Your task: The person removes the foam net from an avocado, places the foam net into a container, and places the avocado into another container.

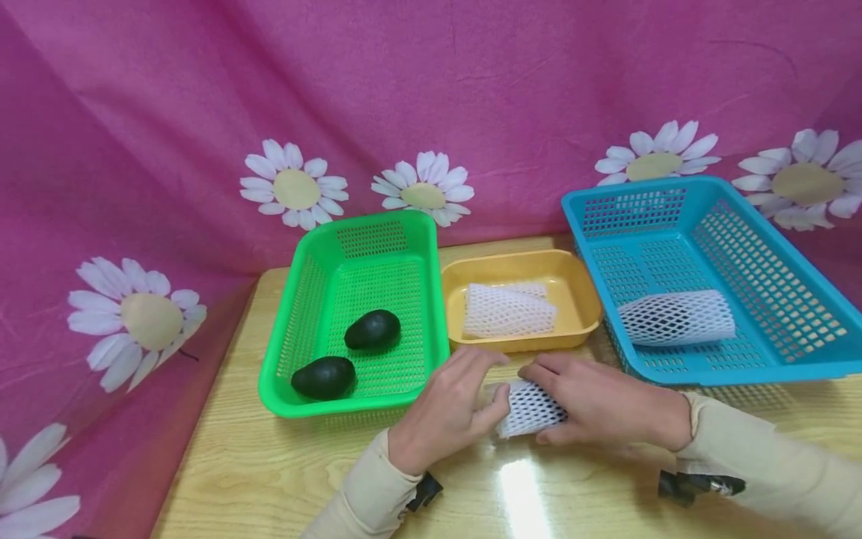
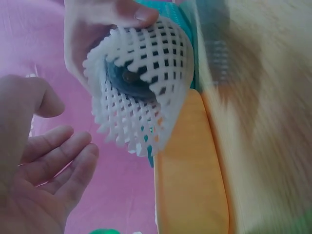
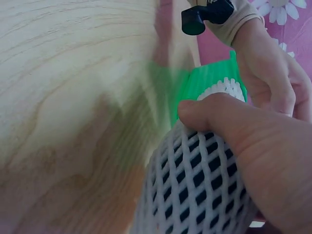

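Note:
My right hand point(image 1: 599, 400) grips an avocado point(image 2: 127, 80) sleeved in a white foam net point(image 1: 530, 410), low over the table in front of the yellow tray. In the left wrist view the net's end gapes and the dark avocado shows inside it. The thumb point(image 3: 209, 109) lies along the net's side in the right wrist view. My left hand point(image 1: 451, 408) is beside the net's open end, fingers spread and loosely bent, holding nothing; the left wrist view shows a gap between its fingers point(image 2: 63, 156) and the net.
Two bare avocados point(image 1: 373, 330) lie in the green basket point(image 1: 364, 281) at left. Flat foam nets point(image 1: 508, 313) lie in the yellow tray point(image 1: 572, 296). The blue basket point(image 1: 629, 262) at right holds a net-wrapped avocado point(image 1: 680, 318). A pink flowered cloth point(image 1: 512, 112) hangs behind.

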{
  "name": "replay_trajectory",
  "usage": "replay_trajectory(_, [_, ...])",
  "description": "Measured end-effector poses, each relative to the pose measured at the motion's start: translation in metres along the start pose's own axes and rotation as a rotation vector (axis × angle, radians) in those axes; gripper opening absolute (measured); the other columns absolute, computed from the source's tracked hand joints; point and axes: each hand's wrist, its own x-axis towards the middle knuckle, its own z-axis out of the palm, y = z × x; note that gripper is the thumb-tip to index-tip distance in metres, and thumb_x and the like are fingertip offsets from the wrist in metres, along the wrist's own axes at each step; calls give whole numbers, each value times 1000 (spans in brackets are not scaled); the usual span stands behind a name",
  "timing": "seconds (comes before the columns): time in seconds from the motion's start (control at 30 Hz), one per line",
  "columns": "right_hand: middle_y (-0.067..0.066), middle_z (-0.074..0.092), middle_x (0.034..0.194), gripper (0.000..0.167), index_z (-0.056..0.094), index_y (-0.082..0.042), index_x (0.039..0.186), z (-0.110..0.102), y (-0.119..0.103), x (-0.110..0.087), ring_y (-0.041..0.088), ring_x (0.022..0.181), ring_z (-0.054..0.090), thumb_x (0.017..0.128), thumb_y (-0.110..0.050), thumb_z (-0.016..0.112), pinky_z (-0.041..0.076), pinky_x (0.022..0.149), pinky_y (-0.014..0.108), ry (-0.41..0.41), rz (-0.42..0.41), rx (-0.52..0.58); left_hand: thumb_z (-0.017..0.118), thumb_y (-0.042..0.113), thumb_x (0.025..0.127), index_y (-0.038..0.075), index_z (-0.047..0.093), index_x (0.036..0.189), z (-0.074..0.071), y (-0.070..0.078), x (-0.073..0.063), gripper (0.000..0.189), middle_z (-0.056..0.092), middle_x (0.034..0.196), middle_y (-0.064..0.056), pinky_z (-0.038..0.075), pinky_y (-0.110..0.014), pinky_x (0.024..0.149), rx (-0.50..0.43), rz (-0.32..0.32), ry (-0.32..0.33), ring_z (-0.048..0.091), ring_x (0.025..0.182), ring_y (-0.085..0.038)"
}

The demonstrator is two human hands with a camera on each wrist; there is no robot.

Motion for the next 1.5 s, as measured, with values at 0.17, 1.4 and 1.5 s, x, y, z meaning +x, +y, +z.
replay_trajectory(0.17, [-1,65,116,70,63,-5,130,10,-2,1,10,102,64,78,-46,86,60,88,35,34,-5,6,66,16,93,5,65,118,2,0,-2,27,73,111,-4,58,-25,96,31,11,-15,70,107,-17])
replay_trajectory(1.4, [-7,63,126,100,40,-9,157,45,4,-7,11,116,60,76,-45,87,56,101,40,35,86,170,65,20,96,11,65,120,9,1,-5,26,73,115,0,59,-27,93,-19,-58,-150,69,107,-15])
replay_trajectory(1.5, [-4,63,131,99,41,-9,156,45,4,-6,14,120,61,76,-44,88,55,104,43,22,104,202,65,21,97,10,65,121,9,2,-6,26,74,116,0,59,-27,95,-12,-70,-168,69,109,-14])
